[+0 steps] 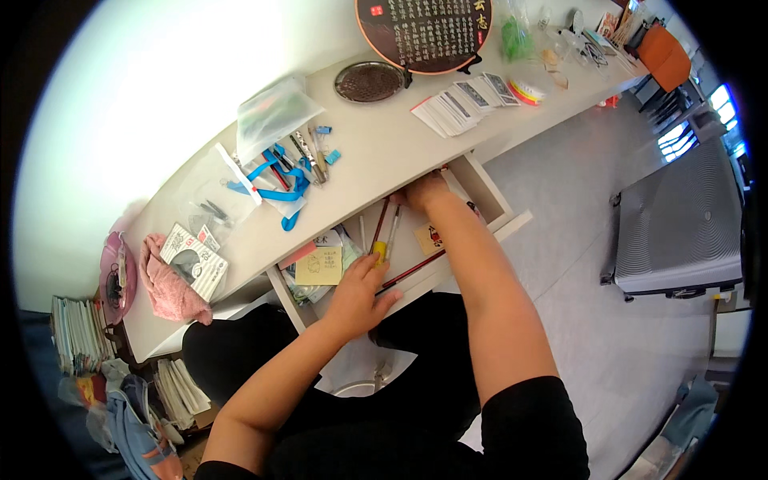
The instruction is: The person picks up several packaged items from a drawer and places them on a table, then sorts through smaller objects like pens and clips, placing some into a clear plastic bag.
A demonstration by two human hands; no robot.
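Observation:
A white drawer (486, 190) is pulled out under the desk, and both my hands are in it. My left hand (358, 302) lies over its front part with thumb and fingers apart, fingertips against a small yellow object (379, 250). Toward the back right, my right hand (424, 192) reaches under the desk edge; its fingertips are largely hidden. Between the hands lie a dark red pencil (380, 223) and a white pen (394, 224). A dark red stick (414, 270) lies along the front. Left of these sits a yellow notepad (318, 266); a tan card (428, 238) is beside my right wrist.
On the desk (360, 152) are pens (309, 156) with blue ribbon (280, 194), a plastic pouch (276, 116), fanned cards (464, 104), a round metal tray (368, 82) and a pink cloth (170, 280). A grey suitcase (676, 216) stands at right. Books (80, 336) are stacked lower left.

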